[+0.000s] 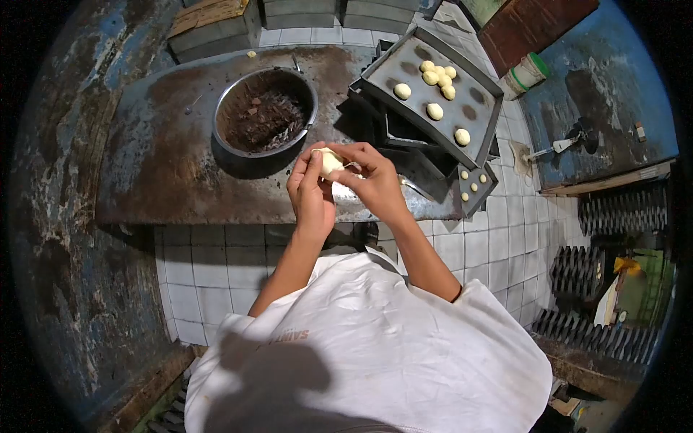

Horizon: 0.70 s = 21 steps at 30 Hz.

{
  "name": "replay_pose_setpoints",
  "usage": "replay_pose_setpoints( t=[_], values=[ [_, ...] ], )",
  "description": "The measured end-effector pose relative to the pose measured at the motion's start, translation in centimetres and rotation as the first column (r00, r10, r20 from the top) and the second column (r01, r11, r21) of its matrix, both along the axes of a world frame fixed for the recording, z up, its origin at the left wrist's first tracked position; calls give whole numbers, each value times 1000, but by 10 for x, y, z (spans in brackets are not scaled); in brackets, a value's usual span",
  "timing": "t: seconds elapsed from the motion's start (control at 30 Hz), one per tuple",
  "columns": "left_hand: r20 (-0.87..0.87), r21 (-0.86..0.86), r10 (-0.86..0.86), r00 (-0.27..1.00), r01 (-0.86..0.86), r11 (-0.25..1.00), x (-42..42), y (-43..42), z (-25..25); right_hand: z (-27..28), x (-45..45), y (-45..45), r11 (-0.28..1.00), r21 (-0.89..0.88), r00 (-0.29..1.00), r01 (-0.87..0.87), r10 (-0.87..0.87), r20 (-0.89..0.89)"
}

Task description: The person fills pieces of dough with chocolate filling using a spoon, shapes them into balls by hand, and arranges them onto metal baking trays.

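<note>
Between my two hands is a piece of pale yellow dough [330, 163], held above the near edge of the worn table. My left hand [312, 189] wraps its fingers round the dough from the left. From the right, my right hand [372, 179] pinches the dough's edge with thumb and fingers. Just beyond my hands stands a round metal bowl [219, 130] with a dark brown crumbly filling [253, 119] and a metal utensil partly in it. To the right, a metal baking tray [404, 61] carries several round dough balls [434, 111], some clustered together.
The tray rests on other stacked trays; a lower tray [473, 203] holds smaller dough pieces. A thin metal tool [417, 189] lies near the table's right end. A white bucket [528, 72] with a green rim stands at the far right. Metal boxes [299, 16] line the back.
</note>
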<state>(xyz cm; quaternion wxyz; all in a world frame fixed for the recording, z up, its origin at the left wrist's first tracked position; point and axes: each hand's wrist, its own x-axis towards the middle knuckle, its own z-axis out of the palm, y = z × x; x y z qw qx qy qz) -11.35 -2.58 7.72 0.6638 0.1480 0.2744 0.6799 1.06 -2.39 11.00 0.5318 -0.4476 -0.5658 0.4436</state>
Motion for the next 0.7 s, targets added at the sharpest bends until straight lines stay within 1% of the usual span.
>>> replay_pose_setpoints(
  t=[0.03, 0.07, 0.1, 0.13, 0.17, 0.2, 0.23, 0.27, 0.3, 0.33, 0.37, 0.4, 0.47, 0.5, 0.53, 0.57, 0.6, 0.63, 0.67, 0.7],
  values=[
    [-1, 0, -1, 1000, 1, 1000, -1, 0, 0, 6, -4, -5, 994, 105, 986, 12, -29, 165],
    [-39, 35, 9, 999, -7, 999, -1, 1, 0, 11, -6, -8, 978, 208, 944, 11, -79, 320],
    [-75, 72, 17, 997, -11, 997, 0, 3, 2, 13, -5, -9, 977, 211, 930, 1, -79, 360],
    [-109, 110, 26, 994, -14, 994, 2, 4, 3, 16, -4, -8, 977, 212, 928, 9, -87, 361],
    [-108, 111, 21, 994, -9, 994, 3, 4, 4, 18, -2, -6, 962, 268, 863, 47, -174, 475],
    [-154, 162, 3, 988, 23, 987, 4, 2, 6, 19, -2, -3, 942, 327, 778, 73, -259, 572],
    [-203, 210, -12, 979, 55, 976, 3, 2, 8, 19, -2, 2, 898, 431, 792, 95, -330, 514],
    [-204, 212, -12, 979, 56, 976, 1, 2, 10, 17, -3, 6, 897, 433, 793, 95, -331, 512],
    [-221, 290, -42, 974, 106, 951, -1, 4, 13, 12, -2, 10, 961, 255, 932, 108, -187, 312],
    [-239, 364, -70, 968, 157, 918, -3, 6, 16, 6, -1, 14, 995, 73, 996, 65, -69, 63],
    [-230, 373, -113, 967, 195, 907, -5, 7, 18, -2, 5, 18, 1000, 3, 1000, -6, 6, 5],
    [-230, 375, -113, 966, 196, 906, -5, 7, 21, 5, 6, 16, 1000, 4, 1000, -6, 6, 5],
    [-73, 209, -177, 981, 189, 959, -3, 6, 24, 24, 7, 10, 997, 51, 982, 59, -67, 176],
    [-72, 210, -178, 981, 189, 959, -6, 4, 18, 17, 10, 12, 998, 20, 971, 62, -65, 229],
    [-64, 85, -205, 977, 210, 974, -12, 4, 8, 15, 10, 12, 998, 22, 971, 64, -67, 230],
    [-53, -39, -229, 972, 227, 973, -15, 4, 0, 14, 10, 11, 998, 64, 959, 12, -30, 281],
    [-52, -38, -227, 973, 225, 974, -15, 5, -2, 14, 9, 9, 994, 102, 943, -45, 8, 333],
    [-60, -74, -195, 979, 190, 979, -16, 5, -4, 19, 3, 4, 989, 138, 927, -50, -5, 374],
    [-69, -112, -165, 984, 156, 981, -18, 4, -5, 15, 0, 3, 989, 136, 928, -51, -3, 372],
    [-62, -93, -143, 988, 137, 986, -17, 3, -4, 8, 0, 3, 985, 168, 916, -45, -26, 401]
  ],
)
